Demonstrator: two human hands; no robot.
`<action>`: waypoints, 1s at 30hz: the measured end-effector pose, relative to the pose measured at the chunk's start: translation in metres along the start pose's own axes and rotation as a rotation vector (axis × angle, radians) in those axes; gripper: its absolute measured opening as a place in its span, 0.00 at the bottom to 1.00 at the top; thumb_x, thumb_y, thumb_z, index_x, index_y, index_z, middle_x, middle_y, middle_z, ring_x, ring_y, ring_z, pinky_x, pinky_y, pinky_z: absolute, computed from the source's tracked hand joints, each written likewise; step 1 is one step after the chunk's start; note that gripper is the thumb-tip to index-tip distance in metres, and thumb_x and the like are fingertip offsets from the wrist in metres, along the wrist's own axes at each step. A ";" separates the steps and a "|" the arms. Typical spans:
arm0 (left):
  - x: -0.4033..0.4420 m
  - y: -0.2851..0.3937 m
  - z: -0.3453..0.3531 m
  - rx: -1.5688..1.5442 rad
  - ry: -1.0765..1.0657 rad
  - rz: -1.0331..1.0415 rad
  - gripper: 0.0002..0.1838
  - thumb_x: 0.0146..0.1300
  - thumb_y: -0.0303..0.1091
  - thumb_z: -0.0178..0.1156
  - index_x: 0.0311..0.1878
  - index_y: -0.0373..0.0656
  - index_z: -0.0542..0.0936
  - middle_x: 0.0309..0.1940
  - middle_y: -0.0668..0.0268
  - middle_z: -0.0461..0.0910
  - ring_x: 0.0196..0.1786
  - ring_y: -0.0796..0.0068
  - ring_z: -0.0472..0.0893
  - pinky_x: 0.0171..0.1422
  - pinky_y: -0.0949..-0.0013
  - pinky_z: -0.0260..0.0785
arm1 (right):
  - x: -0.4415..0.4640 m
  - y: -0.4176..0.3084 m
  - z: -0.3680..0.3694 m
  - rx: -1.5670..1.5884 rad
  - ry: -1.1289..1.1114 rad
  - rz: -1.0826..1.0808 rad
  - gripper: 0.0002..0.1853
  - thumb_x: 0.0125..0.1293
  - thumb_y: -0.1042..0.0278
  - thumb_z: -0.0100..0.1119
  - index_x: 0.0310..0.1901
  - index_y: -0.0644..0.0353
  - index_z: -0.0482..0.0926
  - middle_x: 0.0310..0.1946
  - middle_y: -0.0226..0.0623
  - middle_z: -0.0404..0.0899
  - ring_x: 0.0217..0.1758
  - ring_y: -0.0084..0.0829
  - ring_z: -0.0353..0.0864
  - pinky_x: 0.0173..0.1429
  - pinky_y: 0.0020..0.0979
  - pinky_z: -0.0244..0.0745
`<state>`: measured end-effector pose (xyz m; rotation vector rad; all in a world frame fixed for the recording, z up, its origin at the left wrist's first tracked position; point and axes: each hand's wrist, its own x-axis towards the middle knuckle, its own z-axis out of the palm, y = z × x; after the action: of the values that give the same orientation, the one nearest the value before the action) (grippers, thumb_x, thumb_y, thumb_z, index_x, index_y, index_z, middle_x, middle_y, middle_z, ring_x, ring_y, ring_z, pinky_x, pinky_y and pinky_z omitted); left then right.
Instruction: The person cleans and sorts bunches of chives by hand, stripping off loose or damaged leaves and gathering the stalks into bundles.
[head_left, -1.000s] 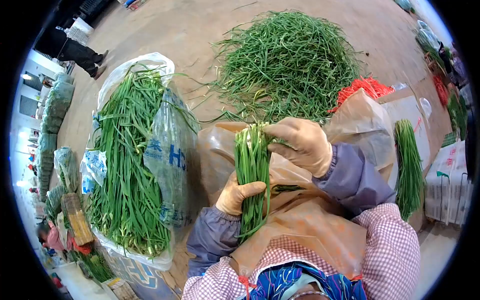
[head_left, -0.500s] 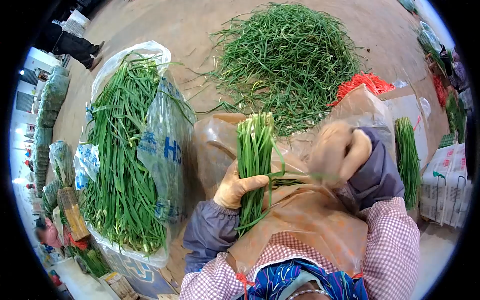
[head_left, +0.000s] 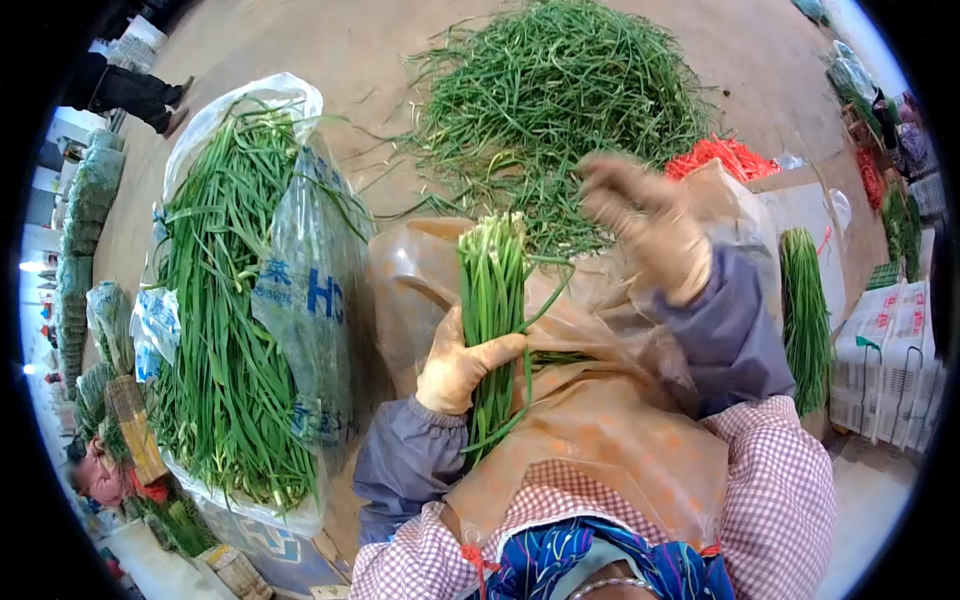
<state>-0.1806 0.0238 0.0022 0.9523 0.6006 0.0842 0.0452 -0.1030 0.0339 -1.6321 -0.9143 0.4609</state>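
Observation:
My left hand, in a pale glove, is wrapped round a bunch of garlic chives. The bunch stands nearly upright over my lap, its pale cut ends at the top. One long blade bends out from its right side. My gloved right hand is raised to the right of the bunch, apart from it. Its fingers are blurred by motion but look stretched out, with nothing visible in them. Beneath both hands spreads a brownish see-through apron. A few green blades lie on the apron behind the bunch.
A large plastic bag full of chives stands to my left. Ahead on the floor lies a loose heap of green blades. Red ties, another chive bundle and white crates are on the right. A person stands far left.
My right hand has moved up and away from the bunch, toward the heap, and its fingers have spread. My left hand keeps its hold on the bunch. The view has shifted slightly.

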 end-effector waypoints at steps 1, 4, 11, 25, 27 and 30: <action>-0.001 -0.001 0.001 0.011 0.011 -0.013 0.24 0.55 0.26 0.69 0.55 0.40 0.74 0.41 0.68 0.79 0.41 0.76 0.79 0.47 0.72 0.74 | -0.012 -0.016 0.013 -0.031 -0.208 0.193 0.23 0.64 0.64 0.68 0.58 0.62 0.76 0.37 0.34 0.82 0.40 0.26 0.80 0.46 0.30 0.77; 0.001 0.002 0.004 -0.021 0.018 -0.032 0.23 0.55 0.26 0.69 0.55 0.41 0.74 0.41 0.68 0.79 0.41 0.77 0.79 0.46 0.72 0.74 | -0.020 0.007 0.055 -0.232 -0.107 -0.187 0.18 0.63 0.70 0.66 0.54 0.62 0.78 0.34 0.40 0.85 0.36 0.29 0.85 0.39 0.29 0.79; -0.006 0.010 0.003 -0.077 0.014 -0.111 0.17 0.56 0.26 0.68 0.48 0.41 0.76 0.34 0.67 0.80 0.31 0.77 0.79 0.36 0.72 0.74 | 0.005 0.034 0.021 -0.552 -0.176 -0.508 0.20 0.53 0.85 0.59 0.48 0.55 0.82 0.33 0.43 0.84 0.35 0.41 0.86 0.39 0.32 0.81; 0.010 -0.014 -0.002 0.272 0.025 -0.051 0.18 0.54 0.27 0.68 0.48 0.37 0.76 0.35 0.68 0.79 0.33 0.77 0.77 0.39 0.72 0.72 | 0.041 -0.005 0.050 -0.475 -0.641 -0.701 0.12 0.59 0.60 0.64 0.43 0.53 0.81 0.38 0.38 0.79 0.45 0.45 0.79 0.49 0.45 0.74; 0.006 -0.006 0.002 0.243 -0.004 -0.069 0.19 0.54 0.26 0.69 0.49 0.38 0.76 0.35 0.68 0.79 0.34 0.77 0.77 0.40 0.71 0.72 | 0.043 -0.004 0.055 -0.490 -0.668 -0.676 0.10 0.59 0.60 0.64 0.39 0.53 0.80 0.34 0.36 0.78 0.43 0.44 0.80 0.46 0.44 0.75; 0.008 -0.005 0.001 0.197 -0.047 -0.080 0.20 0.53 0.25 0.68 0.50 0.38 0.76 0.35 0.68 0.79 0.35 0.77 0.77 0.41 0.71 0.72 | 0.037 -0.007 0.059 -0.750 -0.672 -0.777 0.12 0.55 0.65 0.64 0.40 0.56 0.77 0.35 0.36 0.80 0.37 0.44 0.81 0.42 0.40 0.76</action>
<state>-0.1746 0.0223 -0.0050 1.1162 0.6104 -0.0699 0.0234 -0.0365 0.0309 -1.5855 -2.3190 0.0942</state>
